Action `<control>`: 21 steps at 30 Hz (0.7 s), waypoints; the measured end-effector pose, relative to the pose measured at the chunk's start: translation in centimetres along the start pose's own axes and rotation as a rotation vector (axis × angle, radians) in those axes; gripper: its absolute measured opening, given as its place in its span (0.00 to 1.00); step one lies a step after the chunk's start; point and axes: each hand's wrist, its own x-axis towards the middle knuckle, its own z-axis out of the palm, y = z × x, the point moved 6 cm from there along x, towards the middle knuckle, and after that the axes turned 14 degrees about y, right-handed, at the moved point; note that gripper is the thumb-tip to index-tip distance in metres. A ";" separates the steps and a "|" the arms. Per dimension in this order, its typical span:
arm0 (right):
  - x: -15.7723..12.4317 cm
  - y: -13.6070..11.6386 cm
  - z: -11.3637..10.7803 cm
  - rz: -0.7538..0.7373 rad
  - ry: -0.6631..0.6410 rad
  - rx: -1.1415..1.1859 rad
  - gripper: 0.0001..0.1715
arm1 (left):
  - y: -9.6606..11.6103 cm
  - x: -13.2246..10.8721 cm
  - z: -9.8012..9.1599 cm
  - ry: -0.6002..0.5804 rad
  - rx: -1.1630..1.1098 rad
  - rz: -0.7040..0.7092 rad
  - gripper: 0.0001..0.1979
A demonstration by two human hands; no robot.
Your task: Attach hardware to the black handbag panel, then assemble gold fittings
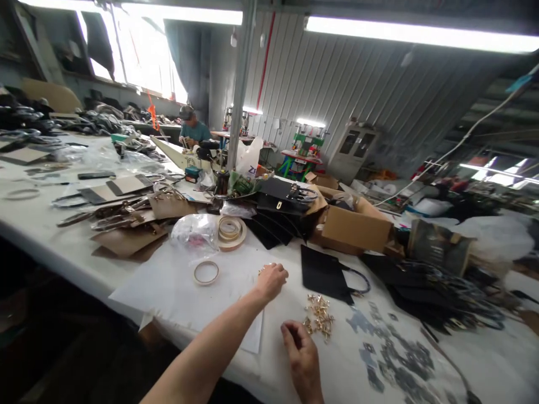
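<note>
My left hand [273,279] reaches out over the right part of the white paper sheet [177,286], fingers curled downward. Small gold metal bits [261,271] show beside its fingertips; whether they are in the fingers is hidden. Closer to me, my right hand [302,356] is curled, thumb and forefinger near each other, and what it holds, if anything, cannot be made out. Just beyond it lies a pile of small gold metal fittings [320,315]. A black bag panel with a looped handle [324,272] rests behind that pile.
Flat grey metal pieces [404,359] spread at the right. Tape rolls [231,231], a single tape ring [206,273] and a plastic bag [193,234] sit left. Brown bag pieces [130,238], black panels [273,224] and a cardboard box [356,227] stand behind. A person [193,130] sits farther back.
</note>
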 end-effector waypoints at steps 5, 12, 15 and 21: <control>0.6 0.4 -1.0 0.075 0.112 0.052 0.21 | 0.9 -3.9 -1.7 0.257 -0.460 -0.237 0.12; 2.9 1.5 0.5 0.319 0.314 0.637 0.19 | 0.5 -9.6 0.8 0.297 -1.246 -0.836 0.19; 3.5 1.4 1.5 0.377 0.293 0.734 0.17 | 0.7 -9.7 0.6 0.304 -1.292 -0.867 0.20; 3.2 1.4 1.8 0.341 0.202 0.716 0.13 | 1.3 -9.3 0.4 0.255 -1.230 -0.819 0.18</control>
